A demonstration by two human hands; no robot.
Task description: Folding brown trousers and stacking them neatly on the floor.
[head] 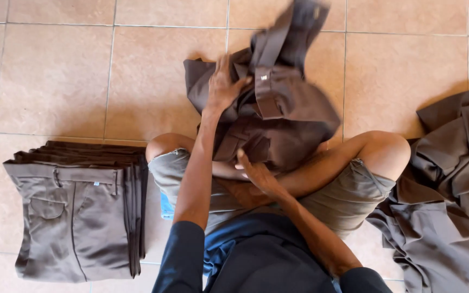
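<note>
I sit cross-legged on a tiled floor with a crumpled pair of brown trousers (283,103) in front of my knees. My left hand (222,87) grips the cloth near the waistband at the upper left. Lower down, my right hand (256,173) holds the near edge of the same garment, just above my crossed legs. The top of the trousers is blurred from motion.
A neat stack of folded brown trousers (77,211) lies on the floor to my left. A loose heap of unfolded brown garments (451,195) lies at my right, beside my knee. Beige floor tiles (55,70) stretch beyond.
</note>
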